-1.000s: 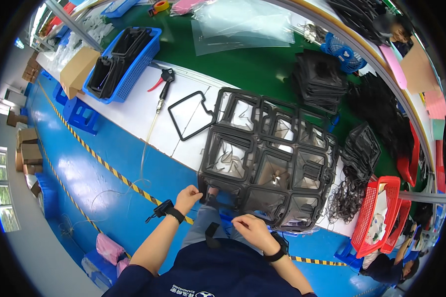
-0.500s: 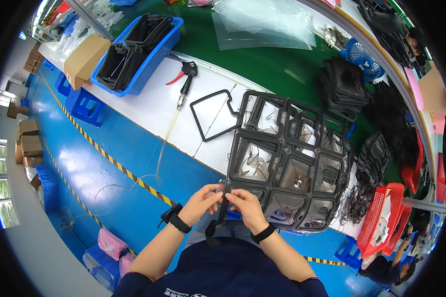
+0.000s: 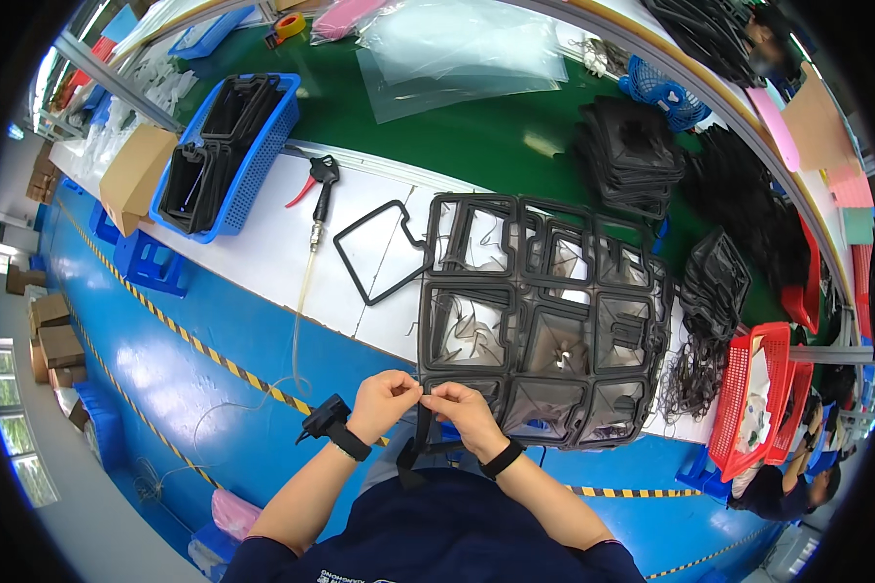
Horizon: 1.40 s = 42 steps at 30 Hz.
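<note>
My left hand (image 3: 384,403) is closed in a pinch at the near edge of the bench, its fingertips almost meeting those of my right hand (image 3: 460,410). Below the right fingertips hangs a narrow black strip (image 3: 421,428), pinched in that hand. Whatever the left fingertips hold is too small to make out. Just beyond and to the right, black frames with grey mesh (image 3: 559,340) lie in overlapping rows, some with dark thin pieces inside. A bare black frame (image 3: 342,255) with a notched corner touches their left side.
An air blow gun (image 3: 321,199) with red trigger and clear hose lies left of the frames. Beyond it stands a blue basket (image 3: 274,146) of black frames beside a cardboard box (image 3: 136,180). Stacked black pieces (image 3: 632,155), a blue fan (image 3: 663,92) and a red basket (image 3: 749,398) are on the right.
The view has shifted, so the bench things sit further left. My hands stay together at the near edge; the left fingers have curled in more, and the strip now hangs under the right fingertips.
</note>
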{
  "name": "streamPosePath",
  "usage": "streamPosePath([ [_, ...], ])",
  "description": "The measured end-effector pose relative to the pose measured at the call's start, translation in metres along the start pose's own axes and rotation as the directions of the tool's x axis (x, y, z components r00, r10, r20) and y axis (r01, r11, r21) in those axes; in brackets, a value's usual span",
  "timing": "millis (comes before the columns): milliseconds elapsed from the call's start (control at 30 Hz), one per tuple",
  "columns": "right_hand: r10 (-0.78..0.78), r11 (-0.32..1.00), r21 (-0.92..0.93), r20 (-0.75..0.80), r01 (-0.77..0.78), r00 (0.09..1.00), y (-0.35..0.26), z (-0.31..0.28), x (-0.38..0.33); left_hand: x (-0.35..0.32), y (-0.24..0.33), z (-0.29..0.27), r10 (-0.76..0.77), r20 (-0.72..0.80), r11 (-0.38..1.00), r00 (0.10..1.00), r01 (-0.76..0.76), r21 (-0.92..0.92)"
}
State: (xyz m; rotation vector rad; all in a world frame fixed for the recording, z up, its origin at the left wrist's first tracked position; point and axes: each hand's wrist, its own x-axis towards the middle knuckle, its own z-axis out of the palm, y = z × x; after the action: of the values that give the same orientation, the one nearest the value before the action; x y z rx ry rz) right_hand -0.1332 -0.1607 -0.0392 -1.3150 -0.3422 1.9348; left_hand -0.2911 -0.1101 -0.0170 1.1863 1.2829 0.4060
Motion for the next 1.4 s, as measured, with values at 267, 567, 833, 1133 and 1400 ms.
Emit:
streamPosePath([
  [267, -0.279, 0.583, 0.803, 0.052, 0.126, 0.959, -0.057, -0.071, -0.100, 0.025, -0.048, 0.004, -0.236, -0.238, 0.970, 0.942, 0.214, -0.115],
  [567, -0.738, 0.427, 0.471, -0.312, 0.772, 0.599, -0.119, -0.133, -0.265, 0.034, -0.045, 0.014, -0.340, -0.151, 0.795, 0.928, 0.198, -0.574],
  [833, -0.411, 0.874, 0.120, -0.334, 0.471, 0.848, -0.108, -0.050, -0.079, 0.030, 0.019, 0.010, -0.207, -0.014, 0.936, 0.978, 0.194, -0.293],
  [1133, -0.118, 0.985, 0.123, -0.016, 0.120, 0.993, -0.105, -0.001, 0.067, 0.024, 0.031, 0.004, -0.030, 0.129, 0.978, 0.991, 0.002, 0.207],
  [1400, -0.155, 0.976, 0.149, -0.055, 0.162, 0.986, -0.111, -0.003, 0.067, 0.105, 0.054, -0.013, 0.004, 0.087, 0.904, 0.996, 0.033, -0.426],
])
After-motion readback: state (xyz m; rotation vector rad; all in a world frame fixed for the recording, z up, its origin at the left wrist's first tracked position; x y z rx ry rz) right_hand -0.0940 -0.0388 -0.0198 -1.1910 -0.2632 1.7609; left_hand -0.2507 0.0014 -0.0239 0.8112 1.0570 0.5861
